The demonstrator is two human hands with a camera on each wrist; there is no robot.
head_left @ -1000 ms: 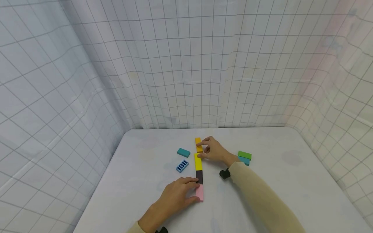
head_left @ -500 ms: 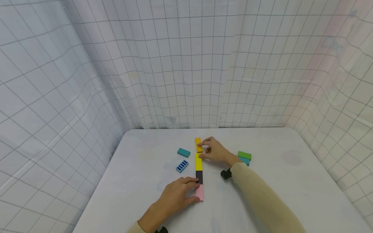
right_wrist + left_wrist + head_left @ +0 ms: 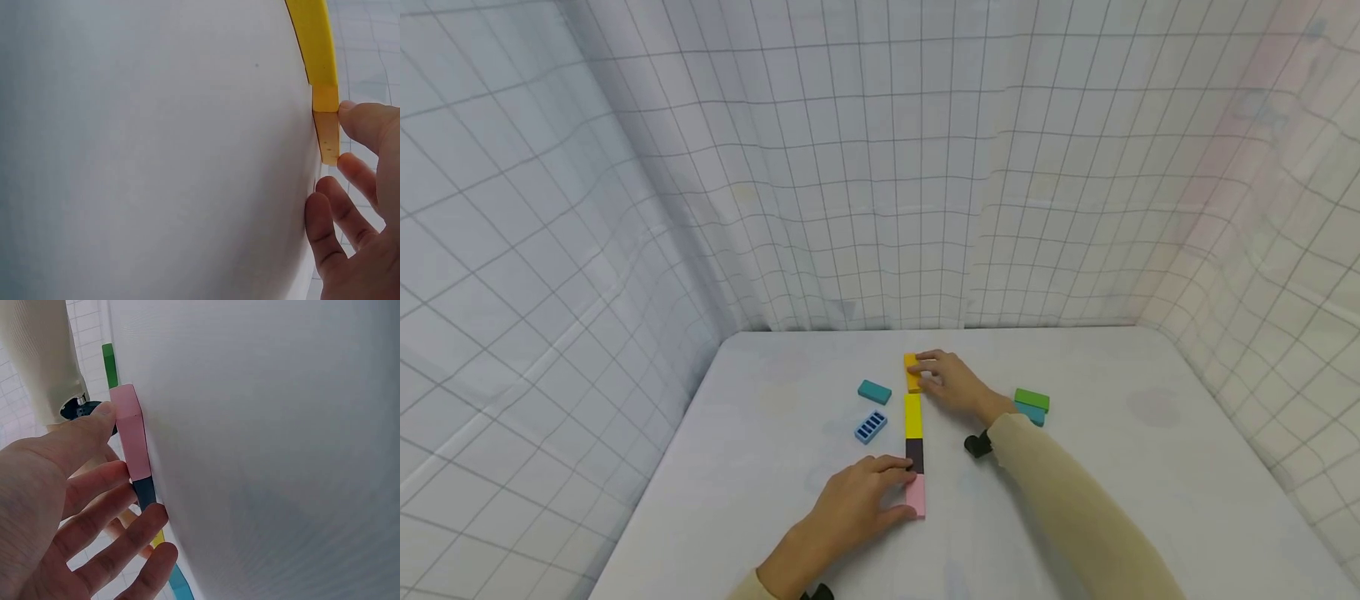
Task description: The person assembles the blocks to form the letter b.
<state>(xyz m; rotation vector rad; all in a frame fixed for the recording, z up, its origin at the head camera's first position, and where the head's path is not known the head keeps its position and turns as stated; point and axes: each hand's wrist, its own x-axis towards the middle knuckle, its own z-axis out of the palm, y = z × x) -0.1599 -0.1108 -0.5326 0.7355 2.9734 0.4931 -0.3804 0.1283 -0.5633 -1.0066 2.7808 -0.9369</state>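
Observation:
In the head view, a pink block (image 3: 915,497), a black block (image 3: 914,455) and a yellow block (image 3: 913,415) lie end to end in a line. An orange block (image 3: 912,383) lies just beyond, with a small gap in the head view. My left hand (image 3: 855,504) holds the pink block between thumb and index finger, seen also in the left wrist view (image 3: 134,440). The right hand (image 3: 957,386) pinches the orange block lengthwise; in the right wrist view, its thumb and index finger touch the block's (image 3: 328,134) two ends.
Left of the line lie a teal block (image 3: 875,392) and a light blue block (image 3: 871,426) with several dark slots. A green block (image 3: 1032,400) and a blue block (image 3: 1032,413) lie together beside the right wrist. Grid-patterned curtains surround the white table (image 3: 760,475).
My right thumb has moved off the yellow block's far end onto the orange block. The left hand has stayed on the pink block.

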